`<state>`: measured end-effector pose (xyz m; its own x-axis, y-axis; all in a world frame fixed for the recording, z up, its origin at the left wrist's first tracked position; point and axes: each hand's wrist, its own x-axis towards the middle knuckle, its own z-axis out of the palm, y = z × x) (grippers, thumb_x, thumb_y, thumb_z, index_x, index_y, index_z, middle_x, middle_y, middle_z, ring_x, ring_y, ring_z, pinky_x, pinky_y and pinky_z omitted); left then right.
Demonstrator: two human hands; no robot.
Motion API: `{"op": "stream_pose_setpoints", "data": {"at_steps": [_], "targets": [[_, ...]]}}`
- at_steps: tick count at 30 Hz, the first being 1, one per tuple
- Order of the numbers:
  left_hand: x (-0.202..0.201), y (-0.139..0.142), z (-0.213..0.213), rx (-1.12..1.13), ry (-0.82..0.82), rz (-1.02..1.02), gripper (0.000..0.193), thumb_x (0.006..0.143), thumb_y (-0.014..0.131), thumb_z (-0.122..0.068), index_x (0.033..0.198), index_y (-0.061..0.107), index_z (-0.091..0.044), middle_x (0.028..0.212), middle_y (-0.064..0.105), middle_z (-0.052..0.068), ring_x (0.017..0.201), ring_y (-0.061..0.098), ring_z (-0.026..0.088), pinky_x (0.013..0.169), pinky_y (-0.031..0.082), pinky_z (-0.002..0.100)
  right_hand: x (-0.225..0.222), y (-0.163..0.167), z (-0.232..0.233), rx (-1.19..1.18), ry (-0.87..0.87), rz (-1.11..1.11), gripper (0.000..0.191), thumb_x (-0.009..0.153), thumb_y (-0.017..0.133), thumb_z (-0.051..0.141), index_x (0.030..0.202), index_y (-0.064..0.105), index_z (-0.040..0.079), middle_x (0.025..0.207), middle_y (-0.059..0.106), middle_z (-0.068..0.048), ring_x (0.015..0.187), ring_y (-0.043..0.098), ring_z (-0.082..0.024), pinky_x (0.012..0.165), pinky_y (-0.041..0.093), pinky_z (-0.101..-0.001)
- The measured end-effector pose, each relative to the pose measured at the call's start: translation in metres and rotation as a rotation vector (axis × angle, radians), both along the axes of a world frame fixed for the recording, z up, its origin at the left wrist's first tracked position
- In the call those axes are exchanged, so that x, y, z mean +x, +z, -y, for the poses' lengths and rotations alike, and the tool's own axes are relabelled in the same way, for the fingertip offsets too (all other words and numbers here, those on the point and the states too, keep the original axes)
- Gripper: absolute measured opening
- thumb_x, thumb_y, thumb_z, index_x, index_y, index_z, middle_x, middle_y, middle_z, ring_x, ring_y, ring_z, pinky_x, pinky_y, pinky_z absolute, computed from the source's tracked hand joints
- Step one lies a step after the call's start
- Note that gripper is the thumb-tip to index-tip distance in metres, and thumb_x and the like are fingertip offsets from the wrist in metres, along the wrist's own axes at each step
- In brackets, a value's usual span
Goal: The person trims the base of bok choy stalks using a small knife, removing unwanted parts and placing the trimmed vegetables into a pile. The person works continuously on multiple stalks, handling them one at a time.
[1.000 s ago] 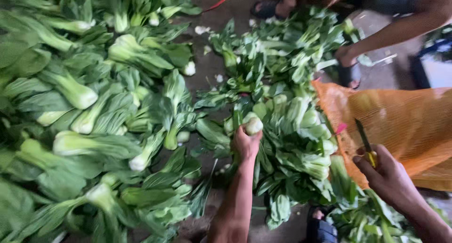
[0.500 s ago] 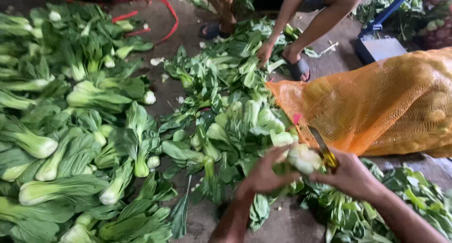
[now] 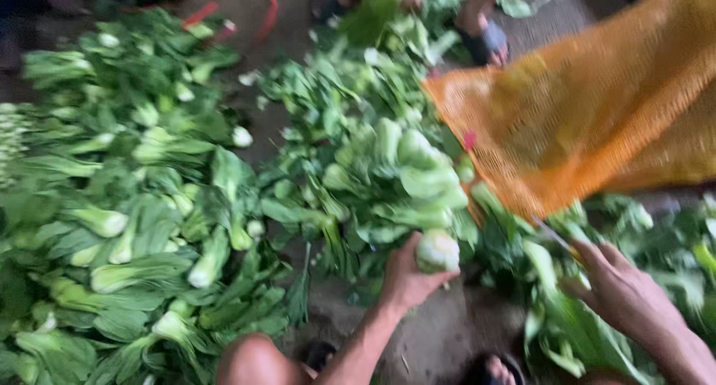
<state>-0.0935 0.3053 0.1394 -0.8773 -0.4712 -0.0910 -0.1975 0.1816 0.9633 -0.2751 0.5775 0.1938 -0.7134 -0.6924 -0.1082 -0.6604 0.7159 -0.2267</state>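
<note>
crouched low, your left hand (image 3: 406, 277) has its fingers clamped on the pale base of a green bok choy head (image 3: 436, 251) over the wet concrete floor (image 3: 432, 333); your right hand (image 3: 619, 292) grips a small yellow-handled knife (image 3: 559, 240), whose blade could nick the nearby fingers.

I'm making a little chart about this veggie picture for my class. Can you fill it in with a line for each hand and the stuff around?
Left hand: left hand grips the pale cut base of a green leafy bok choy head.
Right hand: right hand holds a small knife; its handle is mostly hidden, blurred.
Between the hands: a pile of loose green bok choy on the ground.
Far left: a bigger heap of bok choy heads.
Upper right: an orange mesh sack.
Top edge: another person's sandalled foot.
</note>
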Motion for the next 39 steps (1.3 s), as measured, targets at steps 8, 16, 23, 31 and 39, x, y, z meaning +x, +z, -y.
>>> {"op": "stream_pose_setpoints", "data": {"at_steps": [8, 16, 23, 31, 39], "targets": [[0.000, -0.032, -0.064, -0.138, -0.011, -0.112, 0.035, 0.074, 0.083, -0.014, 0.104, 0.067, -0.007, 0.090, 0.076, 0.015, 0.087, 0.076, 0.033, 0.072, 0.060, 0.041, 0.064, -0.007, 0.002, -0.190, 0.323, 0.044, 0.059, 0.078, 0.069, 0.023, 0.135, 0.059, 0.013, 0.089, 0.070, -0.008, 0.081, 0.072, -0.029, 0.066, 0.058, -0.0407], [0.011, -0.058, -0.088, -0.308, -0.175, -0.106, 0.027, 0.079, 0.078, -0.011, 0.104, 0.066, -0.007, 0.089, 0.074, 0.017, 0.082, 0.073, 0.038, 0.070, 0.057, 0.044, 0.074, -0.024, -0.023, -0.044, 0.452, -0.018, 0.054, 0.084, 0.066, 0.021, 0.136, 0.056, 0.010, 0.089, 0.068, -0.007, 0.076, 0.071, -0.029, 0.060, 0.058, -0.0423], [0.015, -0.083, -0.109, 0.122, -0.541, 0.057, 0.051, 0.076, 0.083, -0.013, 0.122, 0.061, -0.007, 0.104, 0.076, 0.011, 0.091, 0.076, 0.020, 0.086, 0.062, 0.037, 0.059, -0.067, -0.080, 0.334, -0.272, 0.232, 0.024, 0.104, 0.061, 0.028, 0.122, 0.062, 0.013, 0.099, 0.075, -0.009, 0.091, 0.075, -0.031, 0.079, 0.062, -0.0412], [0.014, -0.068, -0.130, 1.000, -0.760, 0.093, 0.074, 0.083, 0.075, -0.011, 0.145, 0.035, -0.018, 0.118, 0.063, -0.003, 0.105, 0.070, 0.010, 0.095, 0.062, 0.030, 0.086, -0.087, -0.072, -0.683, -0.132, 1.254, 0.062, 0.086, 0.079, 0.018, 0.142, 0.056, 0.003, 0.128, 0.070, -0.008, 0.113, 0.064, -0.014, 0.100, 0.050, -0.0311], [0.025, -0.099, -0.106, 0.520, -0.788, 0.121, 0.050, 0.081, 0.077, -0.013, 0.130, 0.066, -0.004, 0.114, 0.074, 0.006, 0.106, 0.069, 0.015, 0.097, 0.056, 0.034, 0.102, -0.092, -0.050, -0.383, -0.432, 1.282, 0.058, 0.076, 0.082, 0.011, 0.132, 0.067, 0.007, 0.089, 0.074, -0.005, 0.072, 0.065, -0.015, 0.066, 0.057, -0.0364]]}}
